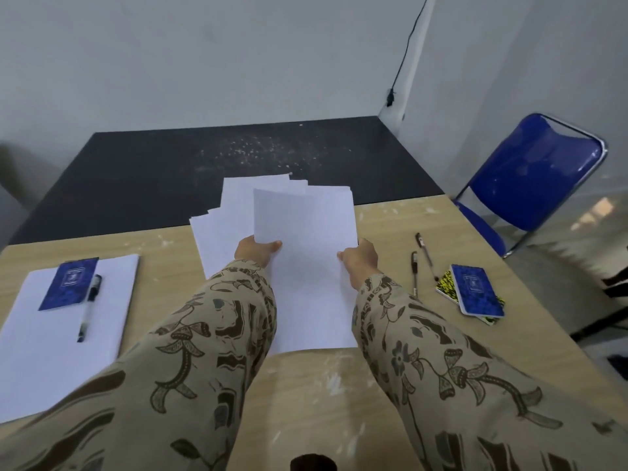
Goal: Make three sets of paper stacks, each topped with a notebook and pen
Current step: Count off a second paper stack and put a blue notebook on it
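Assembly of the second paper set, seen from the head camera. Centre of frame: the left hand and the right hand hold a sheaf of white sheets by its two long edges. Each hand pinches the paper with the thumb on top; the fingers beneath are hidden. The sheaf appears raised at its far end above the wooden table. Its upper part overlaps a loose pile of paper, which lies fanned just beyond the hands and reaches onto the black surface at upper middle.

Left of frame: one finished set, a squared paper stack bearing a blue notebook, with a pen lying along the notebook's right edge.

Right of frame: two spare pens lie near each other on the table. Just beside them, toward the right edge, a second blue notebook rests on a yellow-and-black notebook. A blue chair stands at upper right.

Judged from this layout, one set of three is done, and the step in hand is gathering and squaring sheets for the second stack. The next move calls for laying the sheaf flat on a free stretch of table, apart from the finished set and with its edges aligned. One notebook and one pen from the right would then go on top.
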